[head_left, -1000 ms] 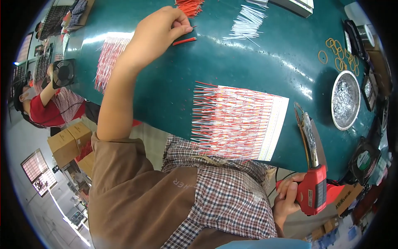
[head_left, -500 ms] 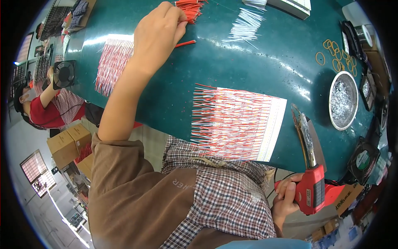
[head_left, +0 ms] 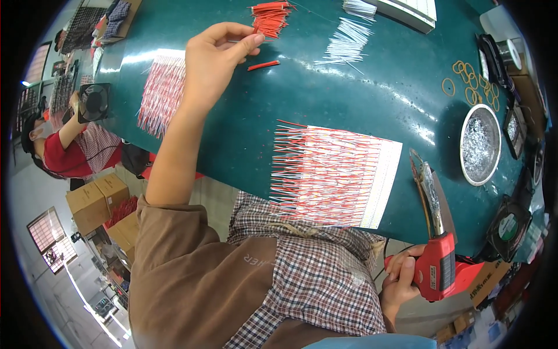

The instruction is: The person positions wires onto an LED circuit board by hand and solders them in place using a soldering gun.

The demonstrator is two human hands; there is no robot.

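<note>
My left hand (head_left: 210, 65) is stretched to the far side of the table, its thumb and fingers pinched on a red wire beside a bundle of short red wires (head_left: 271, 17). How many wires it holds is hard to make out. One loose thicker red piece (head_left: 263, 66) lies just right of that hand. At the lower right, my right hand (head_left: 401, 280) is wrapped round the handle of a red soldering gun (head_left: 437, 267), its metal tip pointing up over the table edge. Between the hands, a white sheet (head_left: 383, 180) carries rows of red and white wires (head_left: 325, 174).
Another wire-covered sheet (head_left: 163, 93) lies at the left. White wires (head_left: 347, 41) sit at the back beside a pale box (head_left: 410, 13). Rubber bands (head_left: 472, 78), a metal bowl (head_left: 480, 145) of silvery bits and a small fan (head_left: 508, 227) are at the right. Another person (head_left: 70, 145) works at far left.
My left hand has drawn back slightly toward me from the red wire bundle, uncovering more of it and the loose red piece. My right hand with the soldering gun is almost unmoved.
</note>
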